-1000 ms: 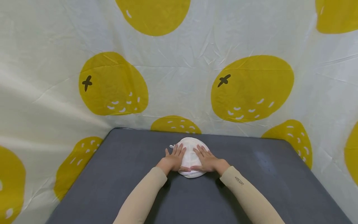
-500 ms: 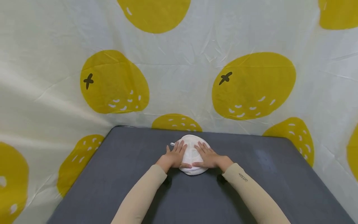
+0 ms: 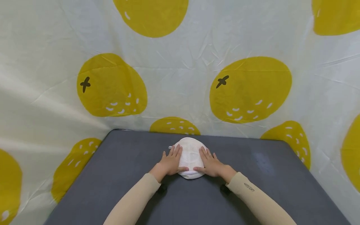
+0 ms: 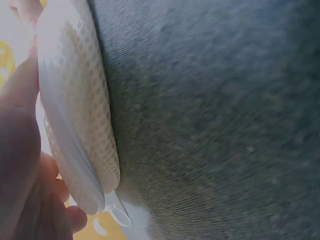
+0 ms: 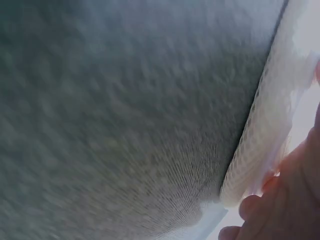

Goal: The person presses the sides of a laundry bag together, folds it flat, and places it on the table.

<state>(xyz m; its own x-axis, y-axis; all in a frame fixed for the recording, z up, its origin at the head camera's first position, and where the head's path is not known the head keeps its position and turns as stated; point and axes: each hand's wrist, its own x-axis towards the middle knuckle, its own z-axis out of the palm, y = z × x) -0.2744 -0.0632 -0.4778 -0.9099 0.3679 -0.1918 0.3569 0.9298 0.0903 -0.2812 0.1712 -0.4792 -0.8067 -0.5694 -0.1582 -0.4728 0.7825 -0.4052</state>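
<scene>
A round white mesh laundry bag (image 3: pixel 191 154) lies on the dark grey table, with a small loop sticking out at its upper left. The left hand (image 3: pixel 170 162) rests on the bag's left side, fingers spread and straight, thumb along the near part. Mirroring it, the right hand (image 3: pixel 212 164) touches the right side with straight fingers, its thumb pointing inward. Between the two thumbs a strip of mesh shows. From the left wrist, the bag (image 4: pixel 75 100) appears thick and puffed, with a smooth band along its side and a thin white loop (image 4: pixel 120 215) at the end.
The dark grey table (image 3: pixel 126 150) has rounded far corners. Behind it and at both sides hangs a white curtain (image 3: pixel 180 87) printed with yellow fruit. Small black devices (image 3: pixel 225 189) sit under the wrists.
Both hands have slid outward from the bag's top toward its left and right sides, so more mesh shows between them. The bag stays in about the same place.
</scene>
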